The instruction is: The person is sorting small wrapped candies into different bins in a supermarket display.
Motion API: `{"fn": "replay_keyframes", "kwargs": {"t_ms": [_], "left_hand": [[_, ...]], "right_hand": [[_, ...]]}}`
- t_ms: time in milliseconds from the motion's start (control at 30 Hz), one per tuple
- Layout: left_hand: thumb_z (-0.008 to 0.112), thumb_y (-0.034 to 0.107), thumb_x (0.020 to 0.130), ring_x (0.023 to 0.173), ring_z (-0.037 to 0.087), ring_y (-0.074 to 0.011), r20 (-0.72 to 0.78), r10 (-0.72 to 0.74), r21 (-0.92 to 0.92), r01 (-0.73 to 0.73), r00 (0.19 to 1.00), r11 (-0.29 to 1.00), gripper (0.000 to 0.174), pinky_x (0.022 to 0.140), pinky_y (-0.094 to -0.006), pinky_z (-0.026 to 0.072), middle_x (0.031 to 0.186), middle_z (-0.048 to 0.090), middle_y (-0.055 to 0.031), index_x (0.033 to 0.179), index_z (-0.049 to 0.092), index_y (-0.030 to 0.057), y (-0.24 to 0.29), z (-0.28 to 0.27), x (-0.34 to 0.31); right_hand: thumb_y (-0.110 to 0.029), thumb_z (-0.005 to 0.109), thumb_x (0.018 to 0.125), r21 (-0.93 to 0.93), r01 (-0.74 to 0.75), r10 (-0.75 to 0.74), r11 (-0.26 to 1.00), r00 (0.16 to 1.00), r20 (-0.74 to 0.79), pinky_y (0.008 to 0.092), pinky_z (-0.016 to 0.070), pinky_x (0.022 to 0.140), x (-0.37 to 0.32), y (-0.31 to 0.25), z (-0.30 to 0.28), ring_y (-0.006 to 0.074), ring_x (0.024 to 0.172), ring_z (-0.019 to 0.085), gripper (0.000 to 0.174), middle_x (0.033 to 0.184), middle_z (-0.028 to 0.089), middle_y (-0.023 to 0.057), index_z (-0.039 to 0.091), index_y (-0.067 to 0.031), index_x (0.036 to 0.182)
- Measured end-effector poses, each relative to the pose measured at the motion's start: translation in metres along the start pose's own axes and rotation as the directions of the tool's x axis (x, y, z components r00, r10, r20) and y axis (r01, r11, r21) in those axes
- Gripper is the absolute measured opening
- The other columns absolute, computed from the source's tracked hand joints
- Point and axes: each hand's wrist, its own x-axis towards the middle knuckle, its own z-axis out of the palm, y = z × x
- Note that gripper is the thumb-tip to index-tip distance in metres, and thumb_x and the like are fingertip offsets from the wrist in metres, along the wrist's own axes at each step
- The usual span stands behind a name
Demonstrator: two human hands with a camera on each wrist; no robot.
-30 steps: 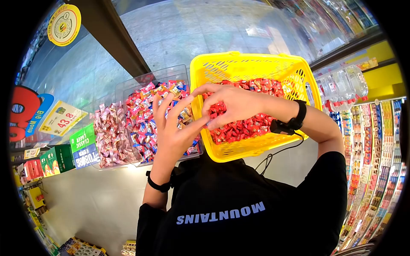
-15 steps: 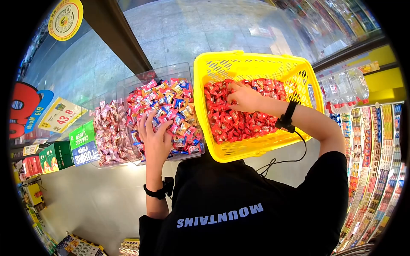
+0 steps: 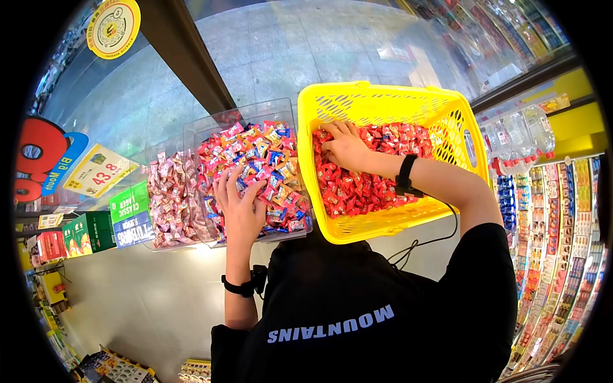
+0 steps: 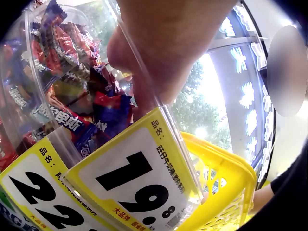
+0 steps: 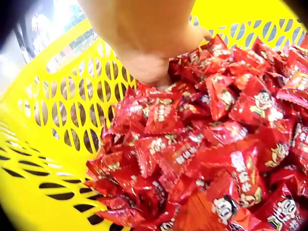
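In the head view, my left hand (image 3: 241,207) rests over the clear bin of mixed wrapped candies (image 3: 271,150), its fingers spread and loosely bent on the wrappers. Red and blue wrappers (image 4: 113,113) lie by that hand in the left wrist view, where a price card covers its fingertips. My right hand (image 3: 348,150) reaches into the yellow basket (image 3: 396,233), touching the red wrapped candies (image 3: 357,188) near the basket's left wall. From the right wrist, the same red candies (image 5: 192,149) appear heaped beneath the hand, whose fingertips are partly hidden.
Left of the mixed candies stands a bin of pale pink candies (image 3: 172,210). Price cards (image 4: 137,178) hang on the bins' front. Bottles of water (image 3: 520,140) stand right of the basket, and stocked shelves (image 3: 555,242) line the right side.
My hands were together over the basket's left rim; they have parted. The left moved over the mixed candies, the right down into the red ones, then slightly left.
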Motion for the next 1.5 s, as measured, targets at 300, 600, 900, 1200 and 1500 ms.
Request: {"fn": "replay_keyframes", "kwargs": {"t_ms": [300,600,900,1200,1500], "left_hand": [[0.068,0.000,0.077,0.151,0.036,-0.0431,0.020,0.000,-0.040,0.001,1.000,0.999,0.041,0.127,-0.0641,0.0205,0.155,0.051,-0.0133,0.113,0.080,0.0172,0.003,-0.002,0.001],[0.069,0.000,0.077,0.151,0.036,-0.0436,-0.006,0.021,-0.068,-0.021,1.000,0.997,0.043,0.127,-0.0641,0.0199,0.155,0.051,-0.0138,0.115,0.080,0.0185,-0.001,-0.002,0.001],[0.074,0.003,0.079,0.151,0.036,-0.0435,-0.042,0.069,-0.162,-0.075,0.997,0.984,0.039,0.126,-0.0635,0.0209,0.154,0.052,-0.0127,0.115,0.079,0.0188,0.010,-0.019,0.009],[0.092,0.019,0.075,0.148,0.042,-0.0428,-0.021,0.306,-0.371,-0.291,0.952,0.882,0.035,0.125,-0.0666,0.0228,0.151,0.057,-0.0126,0.108,0.080,0.0166,0.071,-0.048,0.046],[0.094,0.022,0.074,0.140,0.051,-0.0352,-0.189,0.221,-0.262,-0.266,0.957,0.928,0.021,0.124,-0.0657,0.0270,0.132,0.068,-0.0036,0.089,0.081,0.0195,0.056,-0.041,0.048]], "right_hand": [[-0.026,0.079,0.078,-0.048,-0.005,0.009,0.999,0.997,0.074,0.0655,0.0331,0.114,0.005,-0.005,-0.013,0.0396,0.142,0.042,0.020,0.151,0.051,0.0112,0.082,-0.0185,0.095],[-0.030,0.080,0.079,-0.017,-0.052,0.054,0.999,0.985,0.164,0.0580,0.0486,0.104,0.018,-0.002,-0.034,0.0386,0.134,0.055,0.018,0.140,0.061,0.0136,0.083,-0.0154,0.089],[-0.034,0.080,0.086,0.144,-0.152,0.089,0.978,0.926,0.367,0.0479,0.0526,0.104,0.013,-0.021,-0.171,0.0403,0.124,0.063,0.026,0.139,0.064,0.0217,0.079,-0.0092,0.092],[-0.022,0.088,0.084,0.341,0.146,-0.149,0.929,0.989,-0.016,0.0471,0.0486,0.112,-0.041,-0.112,-0.197,0.0372,0.132,0.060,0.021,0.142,0.062,0.0169,0.078,-0.0076,0.097],[-0.027,0.083,0.087,0.274,0.000,-0.040,0.962,0.990,0.138,0.0467,0.0487,0.110,-0.038,-0.063,-0.154,0.0356,0.129,0.062,0.022,0.140,0.062,0.0159,0.082,-0.0133,0.104]]}}
